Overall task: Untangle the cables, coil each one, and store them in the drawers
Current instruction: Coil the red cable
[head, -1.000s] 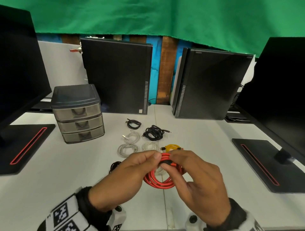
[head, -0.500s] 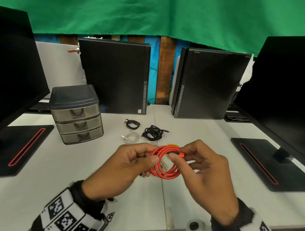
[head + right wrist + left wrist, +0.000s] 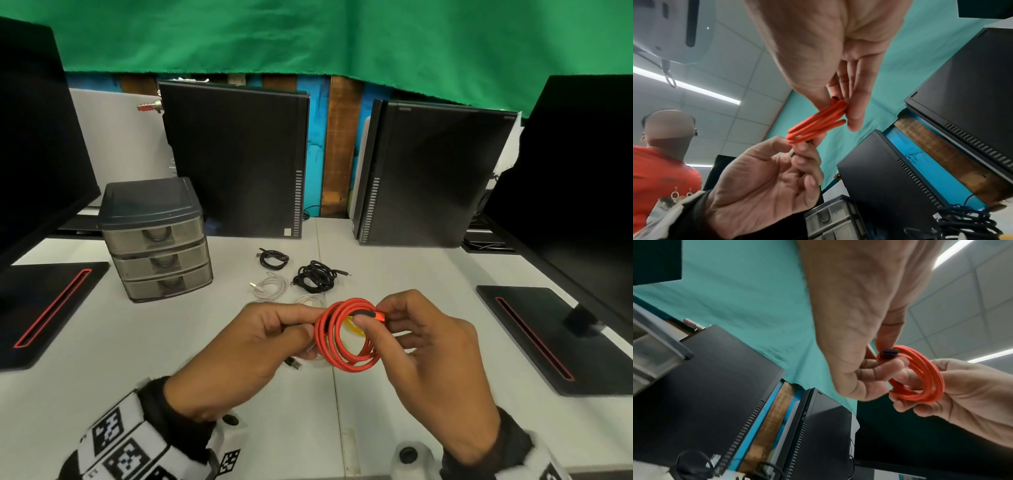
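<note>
A coiled red cable hangs in the air above the white table, held between both hands. My left hand pinches the coil's left side. My right hand pinches its dark plug end against the loops at the top right. Behind the coil lie a yellow cable, white cables and two black cables on the table. The grey three-drawer unit stands at the left, all drawers closed.
Two black computer towers stand at the back, with monitors and their black bases at both sides. A loose plug lies under my left hand. A person in a red shirt shows in the right wrist view.
Both hands have lifted the red coil higher off the table, and the right hand has drawn the plug end out to the coil's upper right.
</note>
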`<state>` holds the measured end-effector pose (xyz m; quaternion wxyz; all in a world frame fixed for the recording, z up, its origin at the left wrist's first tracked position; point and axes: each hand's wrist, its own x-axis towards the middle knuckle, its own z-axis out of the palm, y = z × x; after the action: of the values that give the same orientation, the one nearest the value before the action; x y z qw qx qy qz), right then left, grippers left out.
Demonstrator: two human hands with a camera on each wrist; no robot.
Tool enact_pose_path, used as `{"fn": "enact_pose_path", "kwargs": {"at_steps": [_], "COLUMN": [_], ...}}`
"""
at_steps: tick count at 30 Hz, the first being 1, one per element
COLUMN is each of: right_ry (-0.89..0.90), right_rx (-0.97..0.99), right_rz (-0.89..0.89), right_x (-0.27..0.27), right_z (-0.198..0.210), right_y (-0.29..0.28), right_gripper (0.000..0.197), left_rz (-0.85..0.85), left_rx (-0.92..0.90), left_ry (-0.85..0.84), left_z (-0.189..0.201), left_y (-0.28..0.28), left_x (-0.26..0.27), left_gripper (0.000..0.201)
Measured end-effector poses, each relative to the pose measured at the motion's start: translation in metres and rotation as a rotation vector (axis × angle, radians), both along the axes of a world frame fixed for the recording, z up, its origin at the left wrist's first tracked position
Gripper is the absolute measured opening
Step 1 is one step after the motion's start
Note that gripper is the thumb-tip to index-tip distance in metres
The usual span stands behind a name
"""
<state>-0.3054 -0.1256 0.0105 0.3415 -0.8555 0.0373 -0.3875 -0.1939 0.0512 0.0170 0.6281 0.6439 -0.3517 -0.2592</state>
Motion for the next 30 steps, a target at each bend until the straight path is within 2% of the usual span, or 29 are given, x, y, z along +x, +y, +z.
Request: {"fn": "enact_pose_path", "kwargs": {"at_steps": [2,9,11,13,15,18,21,23,25,27,30], "right_ry": [0.019,0.13,0.106,0.05,0.019,0.041,0.068,0.084,0.095,0.097,0.117], "right_rx": [0.057,0.373,0.447,0.489,0.497,0.491,0.365,0.278,0.223,0.267,0.373], "right_rz": [0.019,0.165,0.188,0.181,0.168,0.188,0.199,0.202,0.201,0.197,0.18], "right_x": [0.001,0.003,0.002,-0.001,-0.003,-0.002,0.002,0.002,0.002,0.003,0.006], "right_z": [-0.002,-0.003,0.003,0.013,0.019,0.015,0.0,-0.008,-0.01,-0.009,-0.004], "right_y": [0.001,0.003,0.0,-0.008,-0.013,-0.005,0.008,0.014,0.017,0.017,0.015], "right_gripper": [0.019,0.018,0.019,0.018,0.021,0.02,0.019,0.019,0.018,0.019,0.018], "left_rz": [0.075,0.278,0.38,0.428,0.35,0.077,-0.108,-0.073,0.039,0.116,0.136], "left_rx": [0.045,0.077,0.086,0.052,0.022,0.011,0.058,0.057,0.059,0.019,-0.024], "left_ry": [-0.075,-0.176,-0.218,-0.171,-0.07,0.082,0.09,0.004,-0.081,-0.091,-0.08], "left_z": [-0.001,0.001,0.001,0.004,0.01,0.014,0.005,0.0,-0.004,-0.006,-0.005], "left_y": [-0.002,-0.003,0.001,0.008,0.012,0.01,0.002,-0.004,-0.009,-0.01,-0.008], "left_x": [-0.001,-0.004,0.007,0.018,0.024,0.017,0.003,-0.007,-0.011,-0.011,-0.007], "left_gripper": [0.028,0.037,0.042,0.044,0.04,0.025,0.035,0.032,0.025,0.02,0.02]}}
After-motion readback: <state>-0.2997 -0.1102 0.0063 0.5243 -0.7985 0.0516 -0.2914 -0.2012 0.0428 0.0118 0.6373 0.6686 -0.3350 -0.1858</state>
